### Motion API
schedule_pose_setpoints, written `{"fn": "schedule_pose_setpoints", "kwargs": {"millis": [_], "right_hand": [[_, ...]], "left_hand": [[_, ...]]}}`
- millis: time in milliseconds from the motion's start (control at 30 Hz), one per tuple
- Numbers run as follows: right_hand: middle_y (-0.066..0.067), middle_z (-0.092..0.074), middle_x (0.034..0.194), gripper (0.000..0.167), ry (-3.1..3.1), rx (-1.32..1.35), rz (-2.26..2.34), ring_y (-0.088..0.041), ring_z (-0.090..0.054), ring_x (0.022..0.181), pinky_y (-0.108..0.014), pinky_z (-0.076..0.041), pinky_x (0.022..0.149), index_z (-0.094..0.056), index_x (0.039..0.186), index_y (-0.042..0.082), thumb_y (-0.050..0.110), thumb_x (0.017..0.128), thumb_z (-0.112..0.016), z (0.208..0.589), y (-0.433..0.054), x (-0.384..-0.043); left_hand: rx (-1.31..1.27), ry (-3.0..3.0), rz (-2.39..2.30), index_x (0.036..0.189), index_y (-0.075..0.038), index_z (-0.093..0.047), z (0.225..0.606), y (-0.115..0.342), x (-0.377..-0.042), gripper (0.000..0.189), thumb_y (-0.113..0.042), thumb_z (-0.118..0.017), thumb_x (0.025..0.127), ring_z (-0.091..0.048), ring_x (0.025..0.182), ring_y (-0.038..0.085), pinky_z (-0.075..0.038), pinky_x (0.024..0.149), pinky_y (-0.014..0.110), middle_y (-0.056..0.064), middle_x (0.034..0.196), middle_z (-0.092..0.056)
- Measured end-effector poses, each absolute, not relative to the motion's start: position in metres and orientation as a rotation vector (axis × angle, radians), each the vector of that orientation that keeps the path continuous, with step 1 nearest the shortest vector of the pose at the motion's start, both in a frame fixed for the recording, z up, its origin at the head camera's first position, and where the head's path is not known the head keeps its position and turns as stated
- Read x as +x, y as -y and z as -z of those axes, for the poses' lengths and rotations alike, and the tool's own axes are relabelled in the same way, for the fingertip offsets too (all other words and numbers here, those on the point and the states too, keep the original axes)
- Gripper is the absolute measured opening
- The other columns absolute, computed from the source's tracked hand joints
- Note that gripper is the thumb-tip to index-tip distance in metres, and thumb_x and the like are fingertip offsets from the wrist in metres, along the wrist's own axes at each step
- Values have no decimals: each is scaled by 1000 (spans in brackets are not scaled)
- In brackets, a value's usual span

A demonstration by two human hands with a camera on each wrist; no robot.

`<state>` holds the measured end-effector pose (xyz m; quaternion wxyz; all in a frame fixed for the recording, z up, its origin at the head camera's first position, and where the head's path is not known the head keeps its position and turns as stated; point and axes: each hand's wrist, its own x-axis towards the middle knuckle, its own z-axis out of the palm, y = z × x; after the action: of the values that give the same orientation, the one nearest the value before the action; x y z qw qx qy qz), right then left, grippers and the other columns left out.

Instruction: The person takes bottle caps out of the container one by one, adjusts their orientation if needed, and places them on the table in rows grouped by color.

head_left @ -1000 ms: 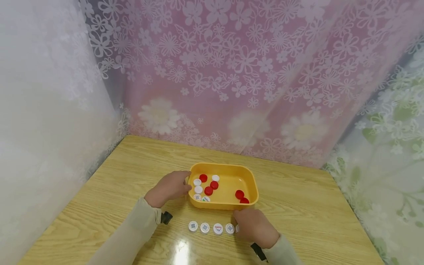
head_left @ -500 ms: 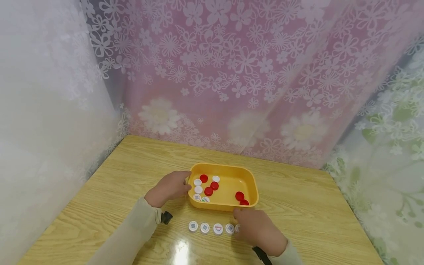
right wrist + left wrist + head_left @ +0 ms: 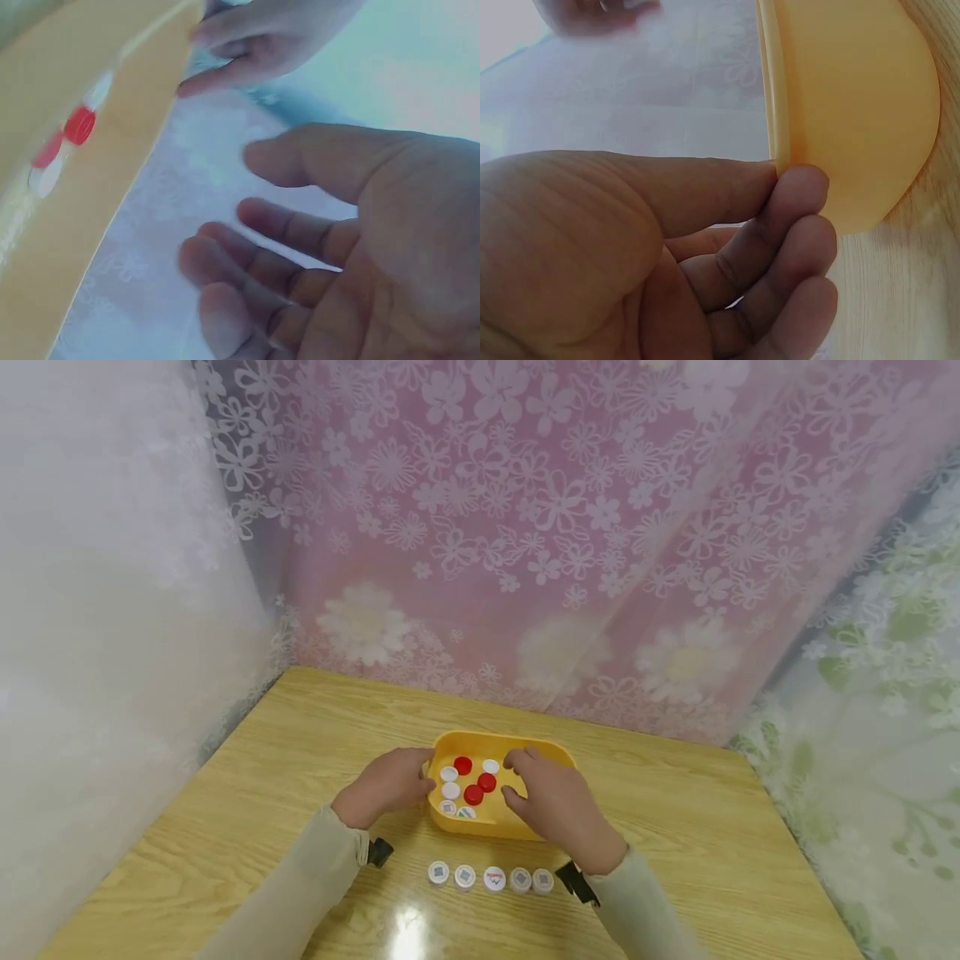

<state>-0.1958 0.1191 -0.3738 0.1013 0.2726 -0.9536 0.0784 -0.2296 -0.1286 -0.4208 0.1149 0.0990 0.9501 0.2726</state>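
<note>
My left hand (image 3: 384, 787) pinches the left rim of a yellow plastic basin (image 3: 480, 829) between thumb and fingers; the left wrist view shows the thumb against the rim and the fingertips on the wall (image 3: 862, 97). Over the right part of the basin hovers my right hand (image 3: 558, 806), fingers spread loosely and holding nothing. Inside lie red bottle caps (image 3: 473, 795) and white bottle caps (image 3: 450, 791), mostly at the left. The right hand hides the basin's right side. In front of the basin, several printed white caps (image 3: 494, 879) form a row.
The basin stands on a wood-grain table (image 3: 337, 727). A pink floral curtain (image 3: 465, 527) hangs behind the table, with pale curtains at the left (image 3: 112, 610) and right (image 3: 885, 710).
My right hand has lifted from the right end of the cap row and moved forward over the basin, uncovering the last white cap. The left hand stays on the rim.
</note>
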Motion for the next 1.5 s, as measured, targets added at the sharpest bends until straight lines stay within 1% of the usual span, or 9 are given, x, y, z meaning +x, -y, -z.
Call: {"fn": "schedule_pose_setpoints", "kwargs": {"millis": [100, 200, 367, 500, 600, 800, 1067, 1367, 1500], "right_hand": [[-1, -68, 97, 26, 2915, 792, -163, -11, -54, 63, -26, -47, 55, -68, 110, 13, 25, 91, -81, 373, -105, -217], [2, -64, 81, 17, 3046, 776, -108, -13, -52, 63, -28, -46, 57, -68, 95, 15, 30, 95, -75, 378, -90, -233], [4, -39, 57, 45, 3262, 631, -22, -13, -36, 51, -27, -30, 50, -52, 64, 17, 47, 96, -65, 395, -69, -250], [5, -37, 55, 58, 3358, 467, 58, -12, -35, 49, -26, -28, 48, -51, 57, 18, 64, 91, -65, 405, -62, -255], [6, -39, 52, 61, 3404, 404, 42, -12, -38, 47, -26, -29, 48, -55, 56, 18, 69, 87, -67, 409, -60, -257], [4, -46, 54, 53, 3417, 427, 0, -15, -45, 51, -28, -34, 51, -63, 60, 16, 61, 84, -76, 413, -54, -255], [-1, -62, 71, 35, 3414, 461, 121, -20, -57, 71, -36, -56, 75, -72, 80, 13, 47, 87, -80, 421, -48, -251], [-3, -60, 77, 19, 3427, 418, 201, -21, -56, 72, -37, -55, 75, -71, 88, 10, 28, 88, -76, 425, -50, -256], [-3, -61, 76, 18, 3450, 416, 192, -21, -56, 71, -37, -53, 73, -69, 87, 11, 27, 87, -76, 427, -53, -256]], "left_hand": [[300, -2796, -795, 152, -3, -49, 420, 129, -232, 59, -20, -69, 100, -59, 71, 13, -55, 85, 40, -4, 78, -63], [305, -2803, -795, 151, -2, -50, 418, 131, -233, 58, -20, -69, 100, -60, 70, 13, -56, 84, 40, -4, 78, -64], [285, -2815, -793, 151, -1, -51, 411, 134, -234, 58, -20, -70, 99, -64, 80, 14, -54, 97, 45, -2, 88, -69], [282, -2811, -813, 150, -3, -53, 411, 133, -236, 56, -19, -70, 99, -66, 82, 14, -52, 101, 47, -1, 94, -72], [303, -2802, -826, 149, -3, -53, 413, 130, -236, 55, -18, -69, 99, -65, 76, 12, -54, 97, 45, -4, 88, -71], [327, -2822, -805, 148, -2, -54, 419, 127, -236, 55, -17, -70, 97, -65, 77, 11, -54, 94, 43, -3, 88, -73], [376, -2844, -827, 137, -7, -65, 419, 125, -234, 42, -15, -71, 96, -65, 89, 17, -55, 91, 43, 0, 106, -73], [308, -2852, -763, 145, -3, -58, 419, 124, -232, 52, -19, -72, 97, -61, 127, 31, -48, 108, 49, 12, 138, -65], [277, -2844, -753, 146, -3, -57, 420, 125, -230, 53, -20, -71, 98, -58, 132, 33, -45, 111, 50, 13, 142, -63]]}}
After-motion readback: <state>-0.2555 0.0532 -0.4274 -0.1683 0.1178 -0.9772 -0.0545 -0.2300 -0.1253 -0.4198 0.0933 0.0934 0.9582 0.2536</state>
